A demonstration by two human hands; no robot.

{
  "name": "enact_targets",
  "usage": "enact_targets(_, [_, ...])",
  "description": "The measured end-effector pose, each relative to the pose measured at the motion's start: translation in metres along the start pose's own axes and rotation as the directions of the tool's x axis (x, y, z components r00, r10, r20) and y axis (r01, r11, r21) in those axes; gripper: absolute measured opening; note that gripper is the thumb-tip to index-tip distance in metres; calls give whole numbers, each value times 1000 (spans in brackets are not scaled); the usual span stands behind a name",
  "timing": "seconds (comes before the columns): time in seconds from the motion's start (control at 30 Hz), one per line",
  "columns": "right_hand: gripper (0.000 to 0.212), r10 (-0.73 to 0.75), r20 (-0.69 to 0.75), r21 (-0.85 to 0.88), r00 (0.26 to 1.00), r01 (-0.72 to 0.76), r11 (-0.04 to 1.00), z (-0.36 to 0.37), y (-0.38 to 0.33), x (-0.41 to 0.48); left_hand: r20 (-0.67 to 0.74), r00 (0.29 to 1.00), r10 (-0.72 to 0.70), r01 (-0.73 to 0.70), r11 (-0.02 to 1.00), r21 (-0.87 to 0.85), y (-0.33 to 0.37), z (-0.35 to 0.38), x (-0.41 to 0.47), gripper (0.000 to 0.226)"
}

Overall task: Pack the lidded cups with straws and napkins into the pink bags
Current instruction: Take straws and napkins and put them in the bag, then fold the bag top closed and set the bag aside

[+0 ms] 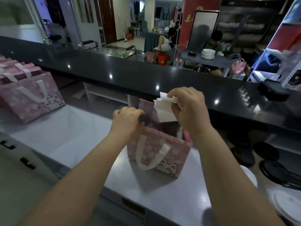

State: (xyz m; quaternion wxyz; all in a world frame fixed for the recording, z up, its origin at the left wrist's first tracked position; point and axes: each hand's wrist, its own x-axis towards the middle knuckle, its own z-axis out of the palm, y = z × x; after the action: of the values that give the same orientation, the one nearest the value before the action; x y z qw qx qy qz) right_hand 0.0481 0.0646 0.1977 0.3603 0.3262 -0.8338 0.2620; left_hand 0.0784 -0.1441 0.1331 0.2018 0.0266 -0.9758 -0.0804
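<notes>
pink bag (158, 151) upright on the steel counter (84, 134), mouth open, white handle (146, 154) drooping over the front face, cartoon cat printed at the lower right corner; inside dark and blurred, contents impossible to make out

above the mouth, folded white napkins (164, 110) pinched in the right hand (189, 108) — fingers curled tight round the stack, lower edge hanging just over the opening, not yet inside

left hand (127, 122) closed on the bag's near left rim, fingers hooked over the edge, holding the mouth apart

to the far left, more bags (31, 97) of the same pink print, leaning in a row against one another, well apart from the open one, handles white, same cat on the nearest

behind all this, a long black ledge (146, 75) running across, glossy with spots of reflected light; a dark object (273, 92) resting on its right end

beyond the ledge — a room with a grey cart carrying stacked white plates (208, 54), and seated people, small and blurred

at the lower right edge, part of a white plate (286, 207)
</notes>
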Motion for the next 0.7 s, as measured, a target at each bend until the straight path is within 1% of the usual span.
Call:
enact_targets(0.1, [28,49,61,-23,997,-47,999,37,-14,-10,-9,999,36,-36,999,-40,-31,7,7,25])
enact_targets(0.17, [29,111,123,-51,986,-106,993,56,-15,-20,10,997,81,-79,993,-92,-44,13,15,26])
enact_targets(0.27, [30,213,194,-109,958,-195,975,75,-12,-30,74,979,190,-178,973,-150,-51,20,30,32])
enact_targets(0.33, [32,269,177,-176,947,-239,955,82,-9,-33,102,961,258,-236,953,-189,-52,25,38,36])
enact_targets(0.4, [34,300,110,-210,947,-273,939,86,-5,-33,129,949,289,-253,937,-239,-53,29,44,44])
enact_targets(0.47, [34,316,92,-229,944,-289,930,89,-4,-30,152,941,303,-256,930,-265,-55,31,48,51])
enact_targets(0.57, [32,332,168,-335,928,-263,905,97,-3,-29,166,931,325,-278,926,-256,-59,35,51,55])
enact_targets(0.63, [34,380,214,-421,900,-266,867,101,-4,-31,160,930,331,-284,924,-257,-63,38,50,54])
enact_targets(0.7, [38,413,218,-446,884,-287,848,102,-4,-34,144,932,333,-286,917,-277,-66,42,47,54])
